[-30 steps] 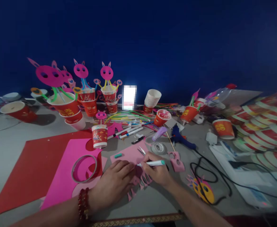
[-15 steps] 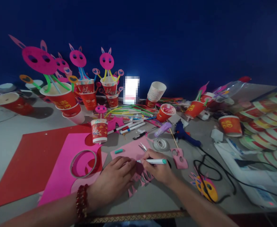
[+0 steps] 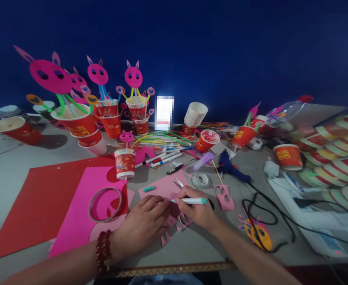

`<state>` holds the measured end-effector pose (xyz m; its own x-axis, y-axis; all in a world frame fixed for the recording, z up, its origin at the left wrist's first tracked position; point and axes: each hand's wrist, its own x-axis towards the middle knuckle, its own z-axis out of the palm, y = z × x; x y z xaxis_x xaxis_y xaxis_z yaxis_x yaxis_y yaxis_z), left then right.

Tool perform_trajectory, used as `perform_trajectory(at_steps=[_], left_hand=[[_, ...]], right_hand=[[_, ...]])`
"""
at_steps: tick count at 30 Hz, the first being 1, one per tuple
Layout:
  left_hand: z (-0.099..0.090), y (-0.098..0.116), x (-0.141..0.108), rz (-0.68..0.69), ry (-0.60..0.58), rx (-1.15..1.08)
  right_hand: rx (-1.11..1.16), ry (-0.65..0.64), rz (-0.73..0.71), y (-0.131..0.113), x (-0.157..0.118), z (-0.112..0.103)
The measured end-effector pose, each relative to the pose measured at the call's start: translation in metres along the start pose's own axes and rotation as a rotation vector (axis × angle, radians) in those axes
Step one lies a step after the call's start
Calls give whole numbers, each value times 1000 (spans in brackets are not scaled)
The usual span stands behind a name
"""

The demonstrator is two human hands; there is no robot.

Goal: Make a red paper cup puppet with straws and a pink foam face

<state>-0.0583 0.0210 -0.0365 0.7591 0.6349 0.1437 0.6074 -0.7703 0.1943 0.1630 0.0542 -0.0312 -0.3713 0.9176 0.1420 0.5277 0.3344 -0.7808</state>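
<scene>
My right hand point(image 3: 199, 211) is closed around a white marker point(image 3: 195, 201) with a green end, its tip down near my left fingertips. My left hand point(image 3: 144, 221) lies across a light pink sheet point(image 3: 159, 190), fingers fairly flat and pressing on it; what is under the fingertips is hidden. A green marker cap point(image 3: 148, 189) rests on that sheet. Scissors point(image 3: 178, 182) lie just beyond my right hand, their handles mostly covered by it. Below my hands the sheet's edge shows cut-out gaps and pink strips point(image 3: 178, 225).
Red sheets point(image 3: 28, 213), magenta sheets point(image 3: 69, 209) and a tape roll point(image 3: 105, 204) lie left. Behind stand cups with pink figures point(image 3: 125, 162), markers point(image 3: 166, 159) and pipe cleaners. At right are clear tape point(image 3: 200, 180), a blue glue gun point(image 3: 233, 168), its black cord and stacked cups point(image 3: 337, 154).
The view has shifted very slightly. Both hands stay in nearly the same place, the marker still in my right hand and the left still on the pink sheet.
</scene>
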Motion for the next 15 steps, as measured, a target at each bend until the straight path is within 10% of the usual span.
perform_trajectory(at_steps=[15], left_hand=[[-4, 0, 1, 13, 63, 16]], right_hand=[[24, 16, 12, 0, -1, 0]])
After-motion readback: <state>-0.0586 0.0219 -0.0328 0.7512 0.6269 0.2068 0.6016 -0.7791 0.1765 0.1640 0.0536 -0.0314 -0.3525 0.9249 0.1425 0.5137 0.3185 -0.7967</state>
